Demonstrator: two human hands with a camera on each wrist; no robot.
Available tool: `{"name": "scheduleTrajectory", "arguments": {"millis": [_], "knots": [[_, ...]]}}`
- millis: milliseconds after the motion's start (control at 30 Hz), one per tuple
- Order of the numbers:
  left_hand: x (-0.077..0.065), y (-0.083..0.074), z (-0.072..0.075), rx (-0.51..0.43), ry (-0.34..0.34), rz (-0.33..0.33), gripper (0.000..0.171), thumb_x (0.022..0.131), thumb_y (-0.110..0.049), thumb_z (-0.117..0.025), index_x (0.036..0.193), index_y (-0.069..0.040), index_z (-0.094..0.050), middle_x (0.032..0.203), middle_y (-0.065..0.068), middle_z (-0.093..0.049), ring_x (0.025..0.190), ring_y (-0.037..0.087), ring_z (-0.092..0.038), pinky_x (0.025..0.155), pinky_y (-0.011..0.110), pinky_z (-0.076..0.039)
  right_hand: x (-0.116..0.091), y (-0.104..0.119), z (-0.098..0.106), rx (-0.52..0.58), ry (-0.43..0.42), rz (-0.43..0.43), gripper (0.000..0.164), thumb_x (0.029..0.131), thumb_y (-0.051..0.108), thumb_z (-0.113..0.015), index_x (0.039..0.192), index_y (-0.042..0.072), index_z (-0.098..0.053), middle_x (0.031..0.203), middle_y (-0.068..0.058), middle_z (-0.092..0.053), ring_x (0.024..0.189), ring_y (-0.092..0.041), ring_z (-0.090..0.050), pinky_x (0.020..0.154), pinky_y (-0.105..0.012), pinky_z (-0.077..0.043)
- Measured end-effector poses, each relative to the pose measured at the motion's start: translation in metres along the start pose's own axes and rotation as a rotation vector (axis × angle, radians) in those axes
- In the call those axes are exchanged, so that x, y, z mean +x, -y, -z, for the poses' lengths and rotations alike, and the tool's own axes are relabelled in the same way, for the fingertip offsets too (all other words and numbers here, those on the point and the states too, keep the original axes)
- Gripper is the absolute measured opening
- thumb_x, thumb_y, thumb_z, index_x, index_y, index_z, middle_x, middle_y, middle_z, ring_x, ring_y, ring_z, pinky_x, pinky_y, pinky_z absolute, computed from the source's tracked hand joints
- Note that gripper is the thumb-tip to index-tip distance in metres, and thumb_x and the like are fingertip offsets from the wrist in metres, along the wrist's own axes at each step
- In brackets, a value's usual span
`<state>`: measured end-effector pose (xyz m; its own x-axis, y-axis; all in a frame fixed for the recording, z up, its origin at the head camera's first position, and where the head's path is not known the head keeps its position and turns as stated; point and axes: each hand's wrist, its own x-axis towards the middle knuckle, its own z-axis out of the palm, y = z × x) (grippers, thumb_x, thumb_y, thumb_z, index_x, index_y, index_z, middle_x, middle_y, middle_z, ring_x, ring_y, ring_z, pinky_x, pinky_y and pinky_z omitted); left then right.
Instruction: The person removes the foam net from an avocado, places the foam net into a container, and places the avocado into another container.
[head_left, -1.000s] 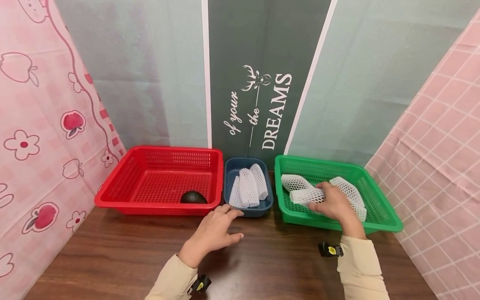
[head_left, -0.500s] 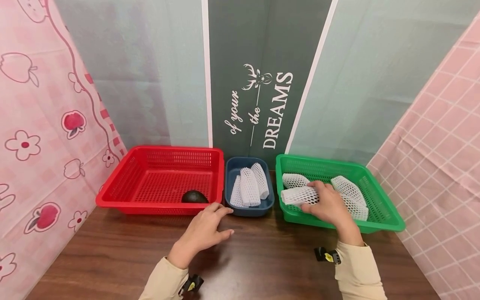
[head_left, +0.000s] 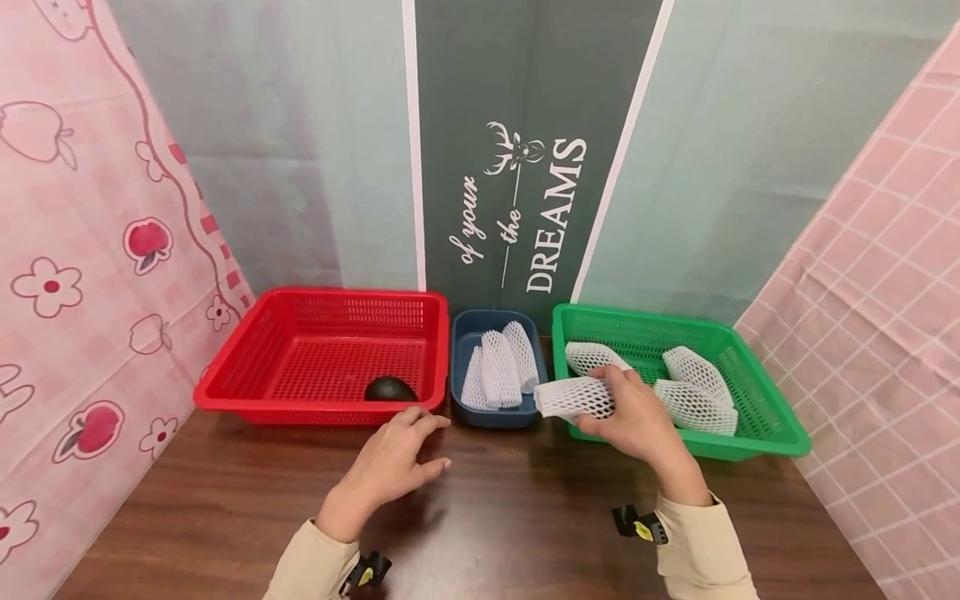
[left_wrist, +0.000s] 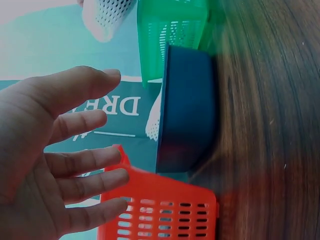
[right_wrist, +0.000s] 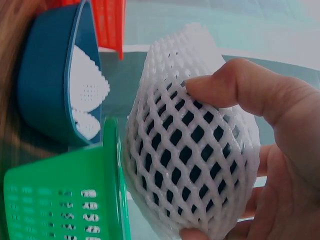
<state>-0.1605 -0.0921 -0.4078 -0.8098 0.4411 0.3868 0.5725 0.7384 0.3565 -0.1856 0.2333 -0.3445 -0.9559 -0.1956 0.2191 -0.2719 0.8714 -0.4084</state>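
Observation:
My right hand (head_left: 632, 415) grips a white foam net (head_left: 576, 398) around a dark fruit that looks like an avocado, above the left front rim of the green basket (head_left: 757, 446). In the right wrist view the dark fruit (right_wrist: 185, 155) shows through the mesh, with the thumb pressing on the net. My left hand (head_left: 390, 458) holds nothing; its fingers are extended and spread near the red basket's (head_left: 300, 417) front right corner. A bare dark avocado (head_left: 390, 389) lies in that basket.
Between the baskets stands a small blue bin (head_left: 495, 417) with three flat-looking white foam nets (head_left: 501, 367). Other white foam nets (head_left: 696, 407) with something dark inside lie in the green basket. Fabric walls (head_left: 337, 167) enclose the wooden table (head_left: 510, 517) at the back and sides.
My right hand has lifted the netted fruit and carried it left from inside the green basket to its left rim. My left hand has drawn slightly back and left.

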Motion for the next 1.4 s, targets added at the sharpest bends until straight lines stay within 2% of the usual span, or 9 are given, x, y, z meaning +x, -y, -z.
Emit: {"name": "scheduleTrajectory", "arguments": {"millis": [167, 433, 600, 967, 1167, 1400], "knots": [[-0.003, 0.004, 0.004, 0.007, 0.0, 0.023, 0.045, 0.07, -0.027, -0.079, 0.11, -0.01, -0.065, 0.105, 0.007, -0.058, 0.094, 0.024, -0.057, 0.079, 0.04, -0.048, -0.001, 0.008, -0.009, 0.037, -0.007, 0.023, 0.06, 0.068, 0.026, -0.078, 0.119, 0.004, -0.054, 0.107, -0.017, -0.054, 0.09, -0.03, -0.052, 0.074, -0.046, -0.043], [-0.014, 0.009, 0.004, 0.013, 0.022, 0.057, 0.044, 0.07, -0.027, -0.079, 0.109, -0.01, -0.065, 0.098, 0.003, -0.056, 0.089, 0.021, -0.057, 0.074, 0.038, -0.049, -0.005, 0.019, -0.023, 0.086, -0.001, 0.035, 0.06, 0.068, 0.026, -0.079, 0.119, 0.006, -0.055, 0.108, -0.013, -0.054, 0.092, -0.026, -0.051, 0.074, -0.041, -0.042], [-0.017, 0.012, 0.004, 0.014, 0.015, 0.067, 0.044, 0.07, -0.026, -0.079, 0.108, -0.01, -0.065, 0.097, 0.002, -0.056, 0.086, 0.02, -0.056, 0.072, 0.037, -0.048, -0.006, 0.023, -0.031, 0.095, 0.003, 0.044, 0.059, 0.066, 0.027, -0.08, 0.117, 0.007, -0.056, 0.104, -0.01, -0.055, 0.087, -0.023, -0.051, 0.072, -0.039, -0.042], [-0.017, 0.021, -0.003, -0.008, 0.028, 0.094, 0.044, 0.07, -0.026, -0.08, 0.108, -0.01, -0.065, 0.098, 0.001, -0.055, 0.089, 0.019, -0.057, 0.074, 0.037, -0.049, -0.007, 0.031, -0.047, 0.1, 0.007, 0.045, 0.061, 0.065, 0.027, -0.08, 0.118, 0.008, -0.057, 0.101, -0.008, -0.055, 0.087, -0.021, -0.051, 0.072, -0.038, -0.042], [-0.012, 0.019, -0.01, -0.037, 0.024, 0.084, 0.043, 0.071, -0.027, -0.078, 0.109, -0.01, -0.064, 0.1, 0.003, -0.056, 0.093, 0.021, -0.058, 0.077, 0.038, -0.048, -0.009, 0.038, -0.053, 0.102, 0.004, 0.059, 0.062, 0.064, 0.026, -0.08, 0.118, 0.006, -0.057, 0.103, -0.009, -0.055, 0.089, -0.022, -0.052, 0.074, -0.039, -0.042], [-0.01, 0.019, -0.018, -0.054, 0.019, 0.091, 0.042, 0.071, -0.027, -0.078, 0.108, -0.012, -0.065, 0.1, 0.002, -0.057, 0.092, 0.021, -0.058, 0.078, 0.038, -0.048, -0.007, 0.04, -0.071, 0.133, 0.034, 0.056, 0.06, 0.063, 0.026, -0.081, 0.116, 0.008, -0.058, 0.1, -0.006, -0.055, 0.084, -0.018, -0.05, 0.072, -0.035, -0.042]]}}
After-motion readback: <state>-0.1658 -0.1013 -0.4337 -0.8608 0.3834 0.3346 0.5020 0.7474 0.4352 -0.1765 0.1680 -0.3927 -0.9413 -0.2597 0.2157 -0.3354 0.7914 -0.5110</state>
